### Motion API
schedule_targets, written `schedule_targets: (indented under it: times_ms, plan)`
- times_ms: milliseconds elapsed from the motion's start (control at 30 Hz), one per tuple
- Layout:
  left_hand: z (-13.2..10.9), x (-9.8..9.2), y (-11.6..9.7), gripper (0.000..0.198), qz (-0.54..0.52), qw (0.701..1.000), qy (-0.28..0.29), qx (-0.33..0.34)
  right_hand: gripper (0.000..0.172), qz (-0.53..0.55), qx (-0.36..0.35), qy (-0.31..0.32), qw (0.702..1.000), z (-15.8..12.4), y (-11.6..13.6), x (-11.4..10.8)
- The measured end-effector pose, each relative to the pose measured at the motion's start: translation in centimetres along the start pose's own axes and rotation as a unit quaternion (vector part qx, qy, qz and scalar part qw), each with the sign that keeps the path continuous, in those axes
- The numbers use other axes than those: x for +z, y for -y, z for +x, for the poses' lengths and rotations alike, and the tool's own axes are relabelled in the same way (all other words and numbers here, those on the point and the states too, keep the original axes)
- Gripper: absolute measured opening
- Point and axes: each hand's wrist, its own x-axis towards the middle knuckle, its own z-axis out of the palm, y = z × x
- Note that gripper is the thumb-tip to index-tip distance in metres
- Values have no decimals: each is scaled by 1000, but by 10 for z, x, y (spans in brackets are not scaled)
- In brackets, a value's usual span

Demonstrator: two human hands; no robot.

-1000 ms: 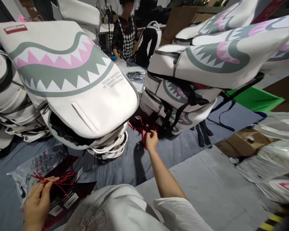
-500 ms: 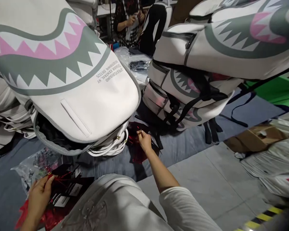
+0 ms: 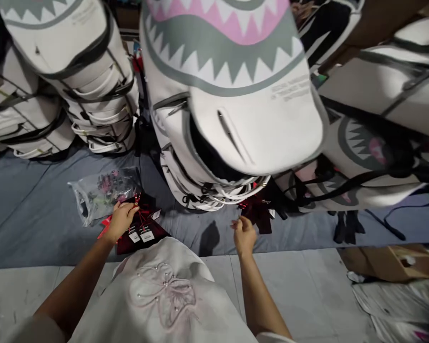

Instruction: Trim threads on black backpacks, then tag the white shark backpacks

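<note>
Dark-red card on red cord: logged as hang tags (image 3: 153, 232), fanned on the grey sheet (image 3: 39, 214) just ahead of the white beaded garment (image 3: 164, 290). Found left hand (image 3: 120, 220) laid over that fan, fingertips at the cord knot; could not tell whether pinching or only resting. Found right hand (image 3: 243, 234) loosely curled, thumb and forefinger near each other with nothing visible between, just short of a second tag cluster (image 3: 258, 215) under the lip of the shark-mouth backpack (image 3: 236, 109).

Judged step in hand as picking through tags, one lot at each hand. Judged that lifting a single tag would call for a fine pinch on one cord, teased clear of the tangle without dragging its neighbours.

Containers:
- Logged clear plastic bag (image 3: 100, 193) touching the left fan, crumpled, with small pink and dark pieces inside, too blurred to name.
- Logged main compartment (image 3: 209, 159) of the backpack unzipped, dark inside, contents hidden.
- Saw cardboard box (image 3: 396, 262) far right on the pale floor (image 3: 307, 290), contents unclear.

Noted stacked backpacks (image 3: 67, 95) at left.
</note>
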Motion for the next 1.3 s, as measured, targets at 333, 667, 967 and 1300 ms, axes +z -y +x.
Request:
schedule_targets:
  times_ms: [333, 667, 967, 1300]
  plan:
    - [13, 26, -9, 19, -48, 990, 78, 103, 48, 81, -145, 272, 948, -123, 88, 188]
    - [9, 31, 10, 24, -44, 995, 92, 18, 26, -25, -126, 261, 957, -113, 89, 223]
    - [14, 48, -14, 31, -60, 996, 31, -58, 11, -175, -137, 305, 926, -120, 94, 226]
    - [42, 61, -20, 31, -129, 986, 80, -64, 29, -270, -176, 304, 897, -107, 103, 217]
